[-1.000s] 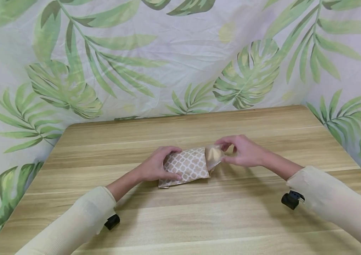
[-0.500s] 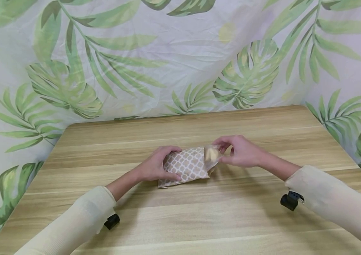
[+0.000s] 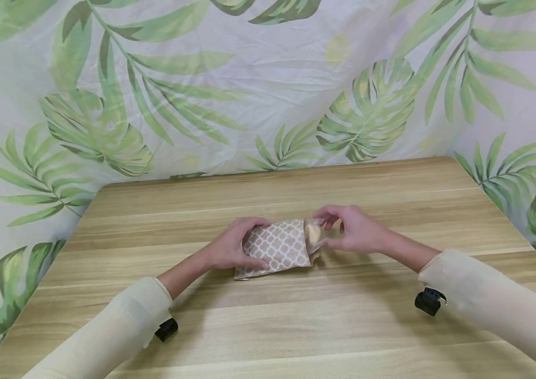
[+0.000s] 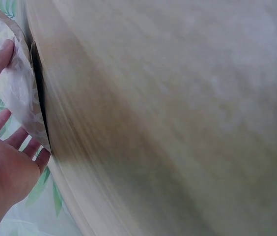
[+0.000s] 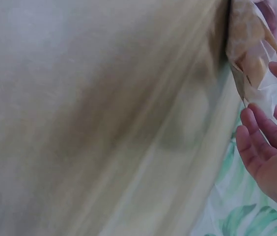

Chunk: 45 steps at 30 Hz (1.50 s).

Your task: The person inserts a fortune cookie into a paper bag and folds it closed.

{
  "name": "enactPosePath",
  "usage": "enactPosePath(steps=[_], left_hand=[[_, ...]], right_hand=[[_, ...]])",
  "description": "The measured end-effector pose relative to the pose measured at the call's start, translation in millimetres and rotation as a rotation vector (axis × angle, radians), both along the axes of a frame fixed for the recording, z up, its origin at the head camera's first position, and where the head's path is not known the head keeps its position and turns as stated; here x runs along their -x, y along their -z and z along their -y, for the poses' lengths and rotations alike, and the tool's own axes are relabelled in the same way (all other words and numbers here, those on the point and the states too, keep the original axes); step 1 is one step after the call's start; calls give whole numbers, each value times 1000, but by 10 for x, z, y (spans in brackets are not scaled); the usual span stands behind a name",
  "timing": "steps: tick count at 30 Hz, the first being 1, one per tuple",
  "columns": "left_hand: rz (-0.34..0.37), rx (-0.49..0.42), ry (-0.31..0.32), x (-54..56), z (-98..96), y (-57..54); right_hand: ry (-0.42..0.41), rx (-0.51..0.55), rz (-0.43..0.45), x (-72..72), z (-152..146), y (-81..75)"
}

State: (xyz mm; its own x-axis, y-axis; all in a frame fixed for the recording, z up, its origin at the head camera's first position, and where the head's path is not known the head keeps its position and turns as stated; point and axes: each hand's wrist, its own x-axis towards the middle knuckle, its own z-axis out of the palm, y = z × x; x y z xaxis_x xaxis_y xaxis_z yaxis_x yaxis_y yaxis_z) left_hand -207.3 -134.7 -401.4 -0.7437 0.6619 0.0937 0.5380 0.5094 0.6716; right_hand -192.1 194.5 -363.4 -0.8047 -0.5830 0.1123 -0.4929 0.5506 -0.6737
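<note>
A tan paper bag (image 3: 277, 243) with a white lattice pattern lies on the wooden table, its mouth facing right. My left hand (image 3: 231, 245) grips its closed end, thumb on the near side and fingers over the far edge; the left wrist view shows the thumb pressed on the paper. A clear plastic packet (image 3: 313, 235) with a pale yellow piece inside sticks partly out of the mouth; its other end is hidden within the bag. My right hand (image 3: 354, 230) holds the packet's outer end between thumb and fingers, also seen in the right wrist view.
The wooden table (image 3: 268, 326) reaches back to a leaf-printed cloth (image 3: 268, 95) hanging behind it. A small black camera is strapped under each cream sleeve (image 3: 490, 305), low over the tabletop.
My right hand has moved a little left, and the packet sits deeper in the bag, with less of it showing. The left hand and bag have stayed almost still.
</note>
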Motion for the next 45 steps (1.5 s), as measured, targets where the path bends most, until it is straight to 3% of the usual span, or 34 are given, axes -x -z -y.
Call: enactPosePath(steps=[5,18,26,37,45], left_hand=[[-12,7,5,1,-6,-4],[-49,43,10,13,-10,17],[-53,26,11,7,-6,4],[-27,23,14,14,73,-22],[-93,91,37,3,224,-65]], right_hand=[[24,-6,-13,-22,70,77],[46,97,59,-16,245,291],[53,87,64,-16,254,263],[65,119,67,-29,49,187],[54,39,3,6,-5,209]])
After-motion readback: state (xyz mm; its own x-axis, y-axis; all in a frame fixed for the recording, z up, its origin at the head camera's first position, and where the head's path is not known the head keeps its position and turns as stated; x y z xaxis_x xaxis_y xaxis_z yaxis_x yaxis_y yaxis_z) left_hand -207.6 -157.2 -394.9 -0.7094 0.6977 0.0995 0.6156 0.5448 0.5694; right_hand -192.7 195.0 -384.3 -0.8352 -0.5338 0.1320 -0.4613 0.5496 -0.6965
